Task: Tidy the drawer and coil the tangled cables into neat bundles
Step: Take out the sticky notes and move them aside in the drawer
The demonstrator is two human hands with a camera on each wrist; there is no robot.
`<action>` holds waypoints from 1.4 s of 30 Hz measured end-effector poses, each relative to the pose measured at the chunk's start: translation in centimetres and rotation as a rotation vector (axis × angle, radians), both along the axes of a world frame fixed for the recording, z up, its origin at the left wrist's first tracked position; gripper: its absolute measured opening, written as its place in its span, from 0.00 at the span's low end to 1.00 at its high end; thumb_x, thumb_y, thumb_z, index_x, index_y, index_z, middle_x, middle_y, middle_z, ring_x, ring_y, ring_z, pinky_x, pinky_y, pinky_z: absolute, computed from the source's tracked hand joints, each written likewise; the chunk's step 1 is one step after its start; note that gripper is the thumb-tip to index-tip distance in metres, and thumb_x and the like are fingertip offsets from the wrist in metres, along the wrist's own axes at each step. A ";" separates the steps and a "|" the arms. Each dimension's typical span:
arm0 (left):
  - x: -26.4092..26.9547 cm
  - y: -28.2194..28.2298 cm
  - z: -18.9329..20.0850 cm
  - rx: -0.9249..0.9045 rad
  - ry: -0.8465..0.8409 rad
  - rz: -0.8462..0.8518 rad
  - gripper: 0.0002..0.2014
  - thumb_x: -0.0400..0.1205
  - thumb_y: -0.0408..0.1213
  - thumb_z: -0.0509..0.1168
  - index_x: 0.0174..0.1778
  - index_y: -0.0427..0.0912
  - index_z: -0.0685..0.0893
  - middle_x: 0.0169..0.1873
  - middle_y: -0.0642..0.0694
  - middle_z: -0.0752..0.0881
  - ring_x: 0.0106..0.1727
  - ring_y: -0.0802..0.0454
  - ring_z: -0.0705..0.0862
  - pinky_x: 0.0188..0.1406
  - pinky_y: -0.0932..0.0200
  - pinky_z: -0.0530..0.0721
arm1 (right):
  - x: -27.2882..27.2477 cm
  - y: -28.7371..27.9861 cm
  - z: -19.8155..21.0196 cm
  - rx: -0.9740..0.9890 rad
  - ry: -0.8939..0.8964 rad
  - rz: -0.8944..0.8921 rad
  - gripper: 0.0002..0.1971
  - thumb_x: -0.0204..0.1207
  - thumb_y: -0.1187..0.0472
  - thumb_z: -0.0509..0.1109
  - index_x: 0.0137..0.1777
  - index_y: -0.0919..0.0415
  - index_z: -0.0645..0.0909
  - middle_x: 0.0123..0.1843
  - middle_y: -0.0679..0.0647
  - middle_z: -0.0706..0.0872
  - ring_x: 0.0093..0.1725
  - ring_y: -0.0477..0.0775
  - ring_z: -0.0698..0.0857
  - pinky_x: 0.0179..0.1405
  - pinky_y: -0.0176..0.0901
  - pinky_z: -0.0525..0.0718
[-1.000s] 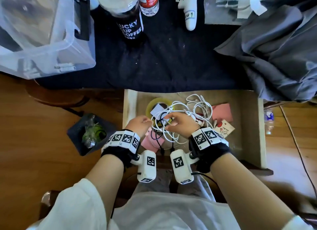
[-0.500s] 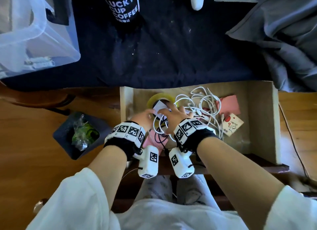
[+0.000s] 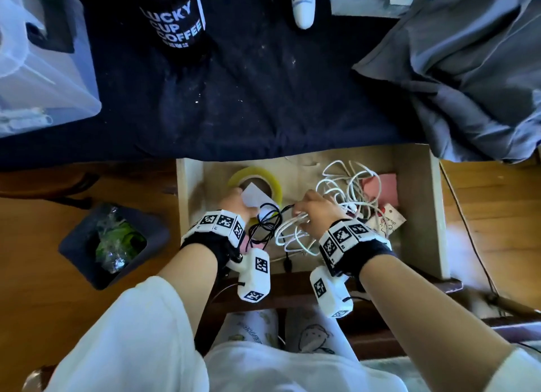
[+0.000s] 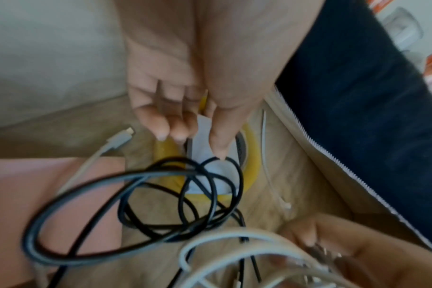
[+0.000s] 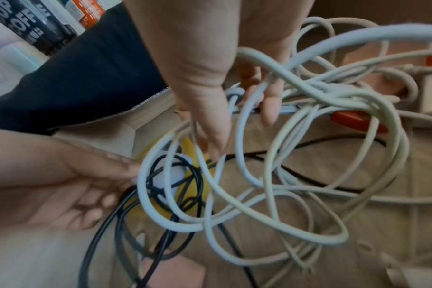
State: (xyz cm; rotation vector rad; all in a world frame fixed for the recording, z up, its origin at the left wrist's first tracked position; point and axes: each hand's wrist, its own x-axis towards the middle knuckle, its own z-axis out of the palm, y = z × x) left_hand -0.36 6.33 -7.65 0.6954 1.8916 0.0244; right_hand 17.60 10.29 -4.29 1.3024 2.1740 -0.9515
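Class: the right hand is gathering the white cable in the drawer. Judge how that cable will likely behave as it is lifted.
Probably floppy: the white cable sags in loose loops around the right hand. It will likely drag the black cable along, since their loops cross. Loops may slip from the grip, as many strands hang free in the drawer.

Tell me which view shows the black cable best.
The left wrist view: the black cable fills the frame in loose loops over the yellow tape roll. The head view shows only a small dark tangle between the hands. In the right wrist view, white cables partly cover it.
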 end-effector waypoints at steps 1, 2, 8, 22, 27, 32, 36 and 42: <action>0.2 0.2 -0.2 -0.005 0.053 -0.042 0.35 0.76 0.41 0.72 0.76 0.37 0.64 0.65 0.34 0.79 0.61 0.32 0.82 0.58 0.44 0.82 | 0.2 -0.3 -0.2 -0.007 0.015 0.006 0.15 0.75 0.61 0.68 0.61 0.49 0.80 0.64 0.53 0.73 0.65 0.63 0.71 0.62 0.50 0.76; 0.3 0.3 -0.3 -0.013 0.114 -0.079 0.36 0.75 0.43 0.73 0.75 0.36 0.65 0.66 0.36 0.79 0.63 0.34 0.81 0.59 0.47 0.80 | 0.3 -0.5 -0.3 -0.015 0.029 0.008 0.15 0.75 0.60 0.68 0.61 0.49 0.80 0.64 0.53 0.73 0.65 0.62 0.70 0.62 0.49 0.75; 0.5 -0.1 2.3 0.112 0.208 -0.098 0.23 0.77 0.47 0.70 0.63 0.38 0.78 0.58 0.40 0.84 0.55 0.41 0.82 0.48 0.56 0.75 | 1.4 -0.3 -0.6 -0.069 0.091 0.012 0.18 0.74 0.57 0.69 0.64 0.45 0.79 0.62 0.52 0.73 0.64 0.59 0.71 0.63 0.48 0.76; 5.1 0.9 6.8 0.455 -0.249 0.579 0.08 0.80 0.30 0.66 0.50 0.41 0.74 0.42 0.43 0.83 0.34 0.49 0.84 0.21 0.65 0.84 | 10.1 5.3 -1.2 0.113 -0.048 -0.705 0.19 0.76 0.63 0.64 0.67 0.65 0.73 0.69 0.66 0.70 0.68 0.67 0.71 0.66 0.50 0.72; 6.7 0.5 6.1 0.435 -0.282 0.555 0.07 0.81 0.29 0.65 0.44 0.45 0.76 0.38 0.45 0.83 0.30 0.50 0.82 0.20 0.66 0.83 | 10.2 7.2 -3.2 -0.024 -0.195 -0.587 0.22 0.75 0.55 0.61 0.69 0.61 0.74 0.66 0.61 0.77 0.68 0.66 0.75 0.65 0.52 0.77; 6.4 -0.4 5.2 0.432 -0.194 0.578 0.06 0.81 0.32 0.65 0.52 0.41 0.77 0.39 0.45 0.83 0.31 0.50 0.81 0.12 0.71 0.70 | 11.1 7.1 -5.0 -0.025 -0.233 -0.570 0.23 0.80 0.53 0.57 0.75 0.51 0.63 0.76 0.59 0.65 0.68 0.67 0.73 0.63 0.52 0.73; 5.9 -0.8 4.8 0.410 -0.196 0.566 0.04 0.81 0.34 0.65 0.45 0.48 0.79 0.38 0.45 0.83 0.30 0.52 0.79 0.13 0.71 0.68 | 11.7 6.9 -5.0 0.028 -0.251 -0.587 0.18 0.78 0.60 0.59 0.67 0.60 0.70 0.65 0.60 0.69 0.55 0.67 0.78 0.57 0.53 0.77; 5.9 -0.8 5.5 0.452 -0.255 0.590 0.06 0.82 0.33 0.64 0.39 0.45 0.80 0.37 0.45 0.83 0.38 0.50 0.82 0.34 0.66 0.84 | 11.4 6.3 -2.9 0.118 -0.360 -0.408 0.15 0.78 0.60 0.64 0.64 0.62 0.76 0.76 0.60 0.57 0.64 0.64 0.76 0.55 0.54 0.80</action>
